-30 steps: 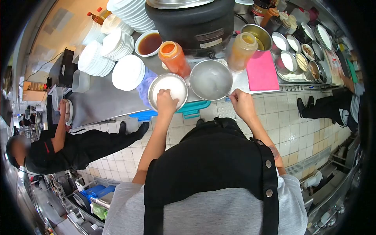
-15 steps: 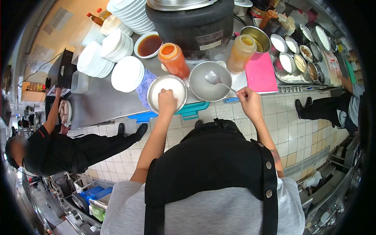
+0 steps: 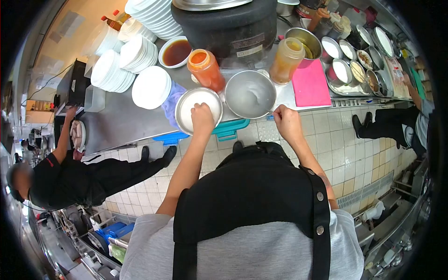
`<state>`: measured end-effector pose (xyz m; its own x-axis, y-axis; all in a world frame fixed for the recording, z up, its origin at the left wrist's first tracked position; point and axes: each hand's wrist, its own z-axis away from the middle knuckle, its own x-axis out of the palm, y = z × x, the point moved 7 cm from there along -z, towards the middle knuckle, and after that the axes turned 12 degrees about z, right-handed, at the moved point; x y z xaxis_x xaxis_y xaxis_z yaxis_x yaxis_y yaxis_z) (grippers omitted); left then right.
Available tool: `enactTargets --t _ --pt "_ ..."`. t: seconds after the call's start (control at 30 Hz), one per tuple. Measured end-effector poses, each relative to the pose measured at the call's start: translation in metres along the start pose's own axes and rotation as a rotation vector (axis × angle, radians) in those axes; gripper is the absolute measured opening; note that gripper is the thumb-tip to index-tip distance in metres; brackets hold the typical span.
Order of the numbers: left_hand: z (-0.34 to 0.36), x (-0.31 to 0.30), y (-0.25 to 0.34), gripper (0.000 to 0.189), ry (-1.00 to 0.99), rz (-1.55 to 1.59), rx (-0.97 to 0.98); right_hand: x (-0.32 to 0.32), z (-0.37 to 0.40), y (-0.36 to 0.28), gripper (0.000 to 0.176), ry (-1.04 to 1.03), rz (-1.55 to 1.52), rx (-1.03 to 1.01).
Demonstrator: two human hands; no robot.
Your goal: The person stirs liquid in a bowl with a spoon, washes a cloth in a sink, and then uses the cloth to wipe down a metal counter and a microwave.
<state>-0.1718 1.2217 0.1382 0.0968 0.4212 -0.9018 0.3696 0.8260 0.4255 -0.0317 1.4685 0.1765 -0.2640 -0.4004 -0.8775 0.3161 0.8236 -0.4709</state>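
Observation:
My left hand (image 3: 202, 119) reaches into a round metal bowl (image 3: 179, 122) of white powder (image 3: 190, 103). Its fingers are curled together at the powder, and what they hold, if anything, is hidden. In my right hand (image 3: 288, 123) is the handle end of a metal spoon (image 3: 255, 98), whose head rests low in a grey metal bowl (image 3: 230, 103) and looks blurred in thin liquid. Behind the two bowls stand a squeeze bottle of orange-red sauce (image 3: 206, 72) and a bottle of amber liquid (image 3: 285, 61).
A large black pot (image 3: 224, 32) stands at the back. White plates (image 3: 151, 87), a bowl of brown liquid (image 3: 177, 52) and a purple cloth (image 3: 173, 103) are left. A pink sheet (image 3: 311, 86) and several ingredient tins (image 3: 341, 73) lie right. Co-workers stand on both sides.
The spoon's head has gone lower into the grey bowl, and my right hand has moved slightly left and down. My left hand has shifted a little to the right within the powder bowl.

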Motion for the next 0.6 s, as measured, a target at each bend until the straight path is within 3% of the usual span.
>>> enactTargets --t 0.17,0.33,0.37,0.6 --pt "-0.008 0.004 -0.013 0.01 0.061 0.078 -0.015 0.018 -0.001 0.023 0.017 -0.146 -0.237 0.148" --pt "-0.03 -0.007 -0.029 0.018 0.025 0.216 -0.095 0.007 0.001 0.035 0.017 -0.099 -0.31 0.187" --pt "-0.036 -0.014 -0.019 0.015 0.044 0.217 0.0 0.001 0.0 0.035 0.017 -0.077 -0.294 0.182" --pt "-0.064 -0.079 0.11 0.019 -0.163 0.647 0.12 -0.022 -0.01 0.024 0.015 -0.01 -0.178 0.149"
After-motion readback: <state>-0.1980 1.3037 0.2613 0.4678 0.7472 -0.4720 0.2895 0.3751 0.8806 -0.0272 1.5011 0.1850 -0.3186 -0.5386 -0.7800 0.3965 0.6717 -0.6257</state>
